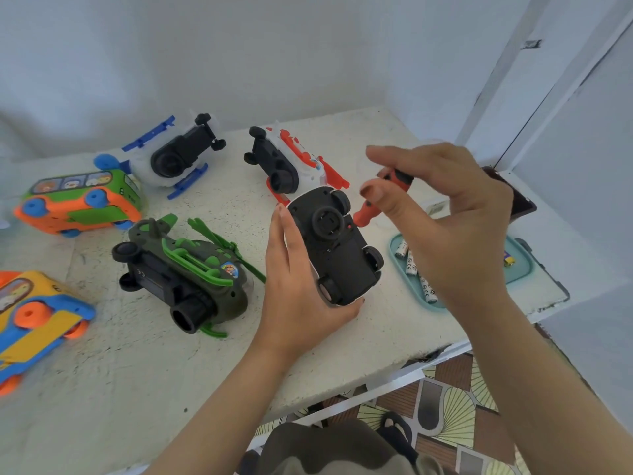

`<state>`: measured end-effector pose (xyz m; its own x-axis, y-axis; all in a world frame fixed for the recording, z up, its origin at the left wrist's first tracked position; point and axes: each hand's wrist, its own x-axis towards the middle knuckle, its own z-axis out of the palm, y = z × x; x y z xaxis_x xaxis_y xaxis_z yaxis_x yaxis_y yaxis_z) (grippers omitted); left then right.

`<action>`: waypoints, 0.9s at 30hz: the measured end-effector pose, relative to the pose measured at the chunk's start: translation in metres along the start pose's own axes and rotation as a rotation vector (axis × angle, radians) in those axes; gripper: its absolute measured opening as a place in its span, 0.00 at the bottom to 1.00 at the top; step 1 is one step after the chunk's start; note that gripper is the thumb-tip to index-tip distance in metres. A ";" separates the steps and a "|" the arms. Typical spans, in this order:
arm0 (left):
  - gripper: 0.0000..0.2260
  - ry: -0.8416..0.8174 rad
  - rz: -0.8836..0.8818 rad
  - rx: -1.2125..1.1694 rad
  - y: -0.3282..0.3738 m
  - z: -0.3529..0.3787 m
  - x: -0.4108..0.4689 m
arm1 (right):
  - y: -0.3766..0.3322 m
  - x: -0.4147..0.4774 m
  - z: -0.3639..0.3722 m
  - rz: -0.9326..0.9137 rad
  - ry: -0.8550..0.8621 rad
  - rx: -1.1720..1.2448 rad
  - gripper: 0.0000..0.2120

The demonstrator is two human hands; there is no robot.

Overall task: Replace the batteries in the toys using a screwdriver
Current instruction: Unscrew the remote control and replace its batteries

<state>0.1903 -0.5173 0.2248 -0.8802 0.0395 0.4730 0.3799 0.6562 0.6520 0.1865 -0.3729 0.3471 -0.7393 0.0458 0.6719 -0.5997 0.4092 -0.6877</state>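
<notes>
Item: toy car (337,246), white body with a black underside, turned belly-up over the middle of the table (171,371), four wheels and a round black hub facing the camera. The left hand (294,286) grasps it, fingers straight up along its left flank and thumb hooked round its near end. Item: screwdriver (365,214), red with black bands, just beyond the car's right side; the right hand (445,214) pinches it between thumb and curled fingers, index finger stretched out above. Container: teal tray (522,269) by the table's right edge, partly hidden behind the right wrist; contents, several white batteries (410,265) lying loose at its left end, and one small yellow-and-blue piece (509,260) at its right end, too small to identify. Other stock, all tipped over or on their sides: green helicopter (185,269) left of the car; blue-and-white helicopter (171,156) and red-and-white helicopter (291,162) along the far edge; green-and-orange bus (78,200) and yellow-and-blue bus (30,320) at the left edge.
</notes>
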 end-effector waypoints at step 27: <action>0.54 0.005 -0.013 0.016 0.003 0.000 0.000 | 0.010 -0.009 -0.006 -0.138 -0.064 -0.199 0.15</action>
<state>0.1915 -0.5153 0.2273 -0.8836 0.0275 0.4674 0.3637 0.6689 0.6483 0.1891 -0.3638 0.3355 -0.6762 -0.0784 0.7326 -0.6290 0.5792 -0.5185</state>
